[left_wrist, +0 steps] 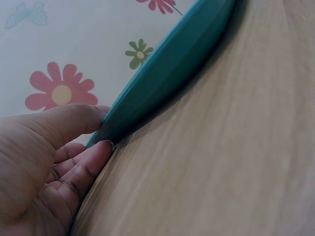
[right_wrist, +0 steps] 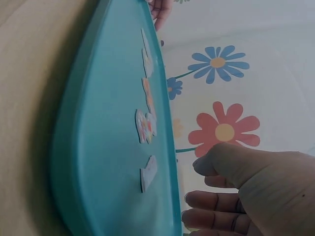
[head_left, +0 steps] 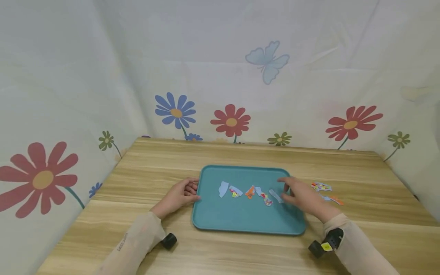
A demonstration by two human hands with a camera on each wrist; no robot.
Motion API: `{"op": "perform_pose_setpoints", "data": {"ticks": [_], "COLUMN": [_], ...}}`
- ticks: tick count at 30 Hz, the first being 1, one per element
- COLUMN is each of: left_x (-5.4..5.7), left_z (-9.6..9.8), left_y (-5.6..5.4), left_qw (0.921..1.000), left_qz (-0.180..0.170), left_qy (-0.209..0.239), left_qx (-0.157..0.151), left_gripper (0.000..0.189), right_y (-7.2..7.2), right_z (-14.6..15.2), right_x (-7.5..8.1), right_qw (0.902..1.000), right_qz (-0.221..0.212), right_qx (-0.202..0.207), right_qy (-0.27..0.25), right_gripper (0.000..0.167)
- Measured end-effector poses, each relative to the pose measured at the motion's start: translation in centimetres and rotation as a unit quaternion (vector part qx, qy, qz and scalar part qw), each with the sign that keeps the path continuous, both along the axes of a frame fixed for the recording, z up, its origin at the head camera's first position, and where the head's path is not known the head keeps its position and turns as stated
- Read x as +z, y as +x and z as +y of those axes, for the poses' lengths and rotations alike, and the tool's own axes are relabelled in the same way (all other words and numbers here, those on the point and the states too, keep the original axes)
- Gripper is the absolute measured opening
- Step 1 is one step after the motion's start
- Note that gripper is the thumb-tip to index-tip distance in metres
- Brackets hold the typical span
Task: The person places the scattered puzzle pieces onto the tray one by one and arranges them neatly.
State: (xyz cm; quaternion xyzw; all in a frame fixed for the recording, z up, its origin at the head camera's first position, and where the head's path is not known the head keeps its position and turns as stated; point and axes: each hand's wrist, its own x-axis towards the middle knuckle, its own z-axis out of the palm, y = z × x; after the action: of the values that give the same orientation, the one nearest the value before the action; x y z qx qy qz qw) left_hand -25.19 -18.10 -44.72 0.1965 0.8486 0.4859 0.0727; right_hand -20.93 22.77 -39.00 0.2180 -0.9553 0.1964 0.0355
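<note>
A teal tray lies on the wooden table with several irregular paper-like pieces in a row across it. My left hand pinches the tray's left rim, the thumb at the top edge and fingertips against its side in the left wrist view. Over the tray's right part, my right hand is held with fingers loosely bent and nothing between them. Nearest to it is a pale blue piece. Further left lie a multicoloured piece, an orange piece, a blue-and-yellow piece and another pale blue piece.
On the table right of the tray, beyond my right hand, lie a patterned piece and an orange-and-blue piece. A white cloth printed with flowers and a butterfly hangs behind the table's far edge.
</note>
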Motion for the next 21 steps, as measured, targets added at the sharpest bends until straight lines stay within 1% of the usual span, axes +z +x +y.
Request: {"op": "perform_pose_setpoints", "data": {"ticks": [4,10,13,15,21], "left_x": [0.0,-0.2,0.0,0.5,2.7], "left_z": [-0.1,0.0,0.2,0.3,0.7], "left_y": [0.0,-0.1,0.0,0.4,1.8], "left_qw": [1.0000,1.0000,1.0000,1.0000,1.0000], "left_qz": [0.001,0.000,0.001,0.000,-0.001], "left_qy": [0.003,0.001,0.000,0.001,0.001], "left_qx": [0.000,-0.001,0.001,-0.001,-0.009], "left_gripper": [0.061,0.061,0.060,0.060,0.058], "right_y": [0.1,0.4,0.3,0.3,0.4], "right_z": [0.4,1.7,2.6,3.3,5.3], "right_x": [0.6,1.5,1.7,1.9,2.0], "right_qw": [0.9999,0.9990,0.9983,0.9979,0.9965], "right_qz": [0.008,0.017,0.024,0.029,0.036], "right_qx": [-0.006,-0.040,-0.052,-0.055,-0.071], "right_qy": [-0.003,0.012,0.015,0.015,0.025], "right_gripper": [0.037,0.031,0.028,0.027,0.027]}}
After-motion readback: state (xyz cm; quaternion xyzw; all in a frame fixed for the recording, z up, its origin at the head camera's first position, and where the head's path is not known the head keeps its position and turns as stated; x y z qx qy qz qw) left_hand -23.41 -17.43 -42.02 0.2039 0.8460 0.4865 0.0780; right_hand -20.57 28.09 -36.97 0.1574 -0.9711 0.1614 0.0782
